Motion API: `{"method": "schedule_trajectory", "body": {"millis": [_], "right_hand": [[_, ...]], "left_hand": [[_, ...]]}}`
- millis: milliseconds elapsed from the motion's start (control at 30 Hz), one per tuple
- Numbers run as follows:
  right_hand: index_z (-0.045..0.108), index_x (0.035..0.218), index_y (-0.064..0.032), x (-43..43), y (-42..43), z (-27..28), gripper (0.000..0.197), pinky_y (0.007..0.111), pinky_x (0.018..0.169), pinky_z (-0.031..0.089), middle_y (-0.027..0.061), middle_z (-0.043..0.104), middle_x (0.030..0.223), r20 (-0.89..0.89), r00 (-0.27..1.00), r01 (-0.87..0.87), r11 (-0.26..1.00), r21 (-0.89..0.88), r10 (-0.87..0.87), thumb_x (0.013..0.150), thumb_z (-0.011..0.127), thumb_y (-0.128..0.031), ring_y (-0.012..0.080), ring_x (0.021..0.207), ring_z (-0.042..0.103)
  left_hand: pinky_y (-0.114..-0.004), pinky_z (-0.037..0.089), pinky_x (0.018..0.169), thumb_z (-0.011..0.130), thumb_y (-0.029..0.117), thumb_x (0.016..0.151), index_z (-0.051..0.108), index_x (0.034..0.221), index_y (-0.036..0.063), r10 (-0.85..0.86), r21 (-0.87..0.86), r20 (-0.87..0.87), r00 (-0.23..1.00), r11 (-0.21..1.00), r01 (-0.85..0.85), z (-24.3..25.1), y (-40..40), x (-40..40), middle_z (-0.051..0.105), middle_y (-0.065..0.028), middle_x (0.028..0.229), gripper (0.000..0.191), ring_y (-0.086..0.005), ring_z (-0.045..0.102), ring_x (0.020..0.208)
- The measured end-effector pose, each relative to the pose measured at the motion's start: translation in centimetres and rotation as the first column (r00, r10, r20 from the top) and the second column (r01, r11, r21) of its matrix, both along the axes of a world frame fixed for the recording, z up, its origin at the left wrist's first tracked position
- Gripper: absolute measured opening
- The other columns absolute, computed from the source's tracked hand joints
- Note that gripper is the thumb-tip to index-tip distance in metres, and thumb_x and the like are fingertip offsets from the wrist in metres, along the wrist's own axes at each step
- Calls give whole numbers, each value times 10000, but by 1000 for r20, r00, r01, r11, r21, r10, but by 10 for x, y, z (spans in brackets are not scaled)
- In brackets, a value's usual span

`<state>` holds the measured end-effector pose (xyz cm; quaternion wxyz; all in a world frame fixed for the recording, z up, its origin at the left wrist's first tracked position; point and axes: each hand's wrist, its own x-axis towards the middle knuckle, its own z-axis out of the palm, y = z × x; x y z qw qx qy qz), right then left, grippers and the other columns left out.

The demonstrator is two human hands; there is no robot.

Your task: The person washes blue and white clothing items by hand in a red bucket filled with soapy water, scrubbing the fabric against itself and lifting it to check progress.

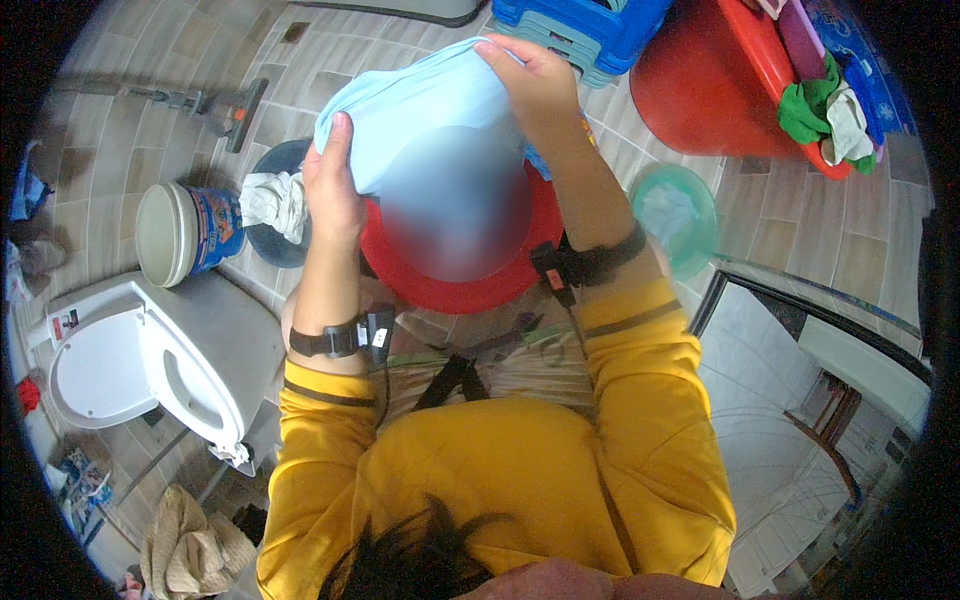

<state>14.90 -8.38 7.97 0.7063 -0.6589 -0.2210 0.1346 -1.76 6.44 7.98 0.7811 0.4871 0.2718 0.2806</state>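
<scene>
A light blue cloth garment [420, 90] is stretched between my two hands above a red basin [457, 300]. My left hand [334, 184] grips its left edge, the thumb lying on top. At the upper right corner my right hand [532, 86] pinches the fabric between thumb and fingers. The cloth's lower part and the inside of the basin are hidden by a blurred round patch. A bit of darker blue cloth [538, 163] shows near the basin's right rim.
Left of the basin, a dark basin [274, 251] holds white cloth [276, 206] beside a paint bucket [165, 234] and a white toilet [105, 367]. Stacked blue plastic stools [577, 37], a large red tub [705, 82] and a green basin [694, 251] stand to the right.
</scene>
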Motion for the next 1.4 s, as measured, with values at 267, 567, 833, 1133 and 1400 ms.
{"method": "schedule_trajectory", "body": {"millis": [267,567,833,1133,1400], "right_hand": [[679,1069,4,-1,6,-2,317,206,759,460,28,670,932,-29,999,23,1000,-7,-23,854,686,-229,79,833,583],[651,1075,27,12,-2,1,311,236,722,476,54,669,909,-283,950,179,972,150,-131,863,678,-198,111,778,610],[631,1062,38,23,-13,-7,292,261,756,477,75,663,938,-258,938,282,943,177,-232,892,633,-199,141,820,610],[604,766,-45,-109,35,-22,269,456,676,465,191,620,784,409,874,-82,910,-407,262,886,548,-279,371,763,606],[604,807,-29,-77,48,-70,378,512,678,452,219,619,777,477,879,226,879,-419,2,961,383,-294,408,752,602]], "left_hand": [[-292,425,918,569,336,940,567,1190,-39,-65,-55,-40,997,997,63,1,2,-2,629,-112,1137,451,-174,580,1040],[-251,444,872,700,270,852,622,1157,16,-717,18,-363,596,634,773,5,1,-13,654,-35,1056,405,-101,588,962],[-260,452,853,551,292,950,554,1217,5,-503,-129,-103,858,862,490,-8,3,-8,644,-35,1056,391,-109,590,959],[-308,499,657,450,629,900,577,833,119,-137,-457,-41,990,884,103,-41,-10,16,605,-46,755,530,-177,594,694],[-377,456,858,503,400,928,608,1088,22,-83,-536,-210,974,843,-44,-50,-55,27,616,-163,1106,423,-239,581,992]]}}
